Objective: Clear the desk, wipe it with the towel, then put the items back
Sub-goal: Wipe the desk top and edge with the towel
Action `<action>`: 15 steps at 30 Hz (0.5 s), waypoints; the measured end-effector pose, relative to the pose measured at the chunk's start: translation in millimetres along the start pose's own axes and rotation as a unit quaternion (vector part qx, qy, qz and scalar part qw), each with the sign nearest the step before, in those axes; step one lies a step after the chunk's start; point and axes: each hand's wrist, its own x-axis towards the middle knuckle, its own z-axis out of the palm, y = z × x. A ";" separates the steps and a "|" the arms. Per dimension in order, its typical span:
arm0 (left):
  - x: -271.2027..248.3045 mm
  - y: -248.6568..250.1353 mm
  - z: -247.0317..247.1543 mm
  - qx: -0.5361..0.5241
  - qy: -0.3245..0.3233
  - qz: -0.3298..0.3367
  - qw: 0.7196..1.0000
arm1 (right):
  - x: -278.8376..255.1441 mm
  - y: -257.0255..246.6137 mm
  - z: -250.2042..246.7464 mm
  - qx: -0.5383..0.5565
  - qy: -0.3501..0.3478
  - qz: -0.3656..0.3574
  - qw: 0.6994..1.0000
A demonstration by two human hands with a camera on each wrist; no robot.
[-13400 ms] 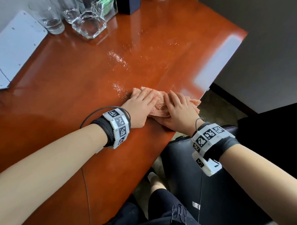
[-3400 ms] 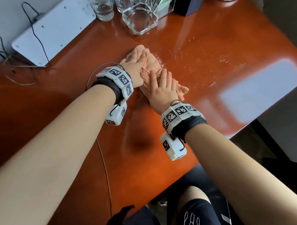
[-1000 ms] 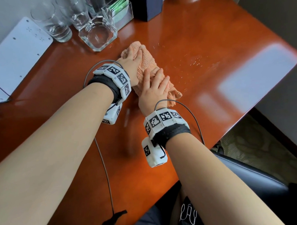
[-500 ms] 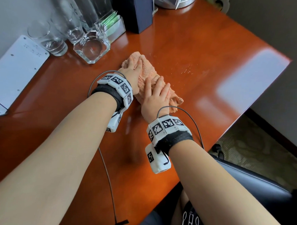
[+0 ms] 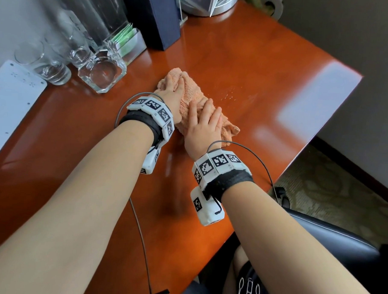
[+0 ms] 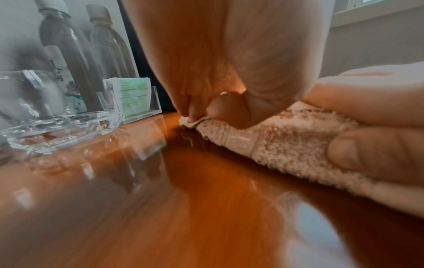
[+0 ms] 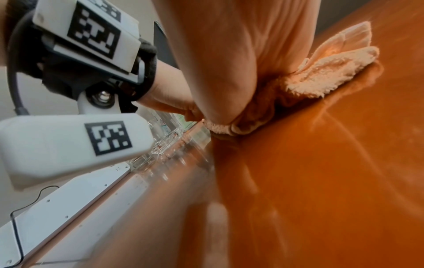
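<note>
**With both palms down, the towel is worked across the desk**

While the wiping goes on, the desk [image 5: 248,60] shows a broad bare stretch of glossy red-brown wood in front of the person, and that bare stretch is presumably why everything else sits crowded at the far left edge: a white panel [image 5: 10,103], a dark box [image 5: 154,16], two bottles [image 6: 66,59], drinking glasses [image 5: 47,67], a square glass dish [image 5: 103,74] and a clear holder of green packets [image 5: 126,41]. Pushed back there, they leave the cloth room to travel.

Next in size, the towel [image 5: 191,91] is a peach terry cloth bunched into a rough roll near the middle of the desk. Its long axis runs diagonally, from the far end near the glass dish toward the near right, where a loose corner pokes out toward the desk's right edge.

Each hand covers one end, so pressure spreads along the roll. The left hand [image 5: 170,97] lies on the far end; from the left wrist view its fingers appear to curl down and nip the towel's edge, though the close angle makes this uncertain. The right hand [image 5: 202,129] lies flat on the near end, fingers straight and spread, pressing rather than gripping.

A scatter of small specks [image 5: 231,95] lies just right of the towel, probably the next patch to wipe.
</note>
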 end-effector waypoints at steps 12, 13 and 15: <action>12.4 3.0 -5.1 0.012 0.006 0.015 1.000 | 11.0 4.2 -1.8 -0.012 0.011 0.005 1.000; 14.5 3.5 -5.4 0.013 0.008 0.016 1.000 | 12.2 4.4 -0.8 -0.004 0.006 0.003 1.000; 19.8 3.9 -6.3 0.016 0.009 0.018 1.000 | 15.6 4.3 -0.8 0.006 0.001 0.005 1.000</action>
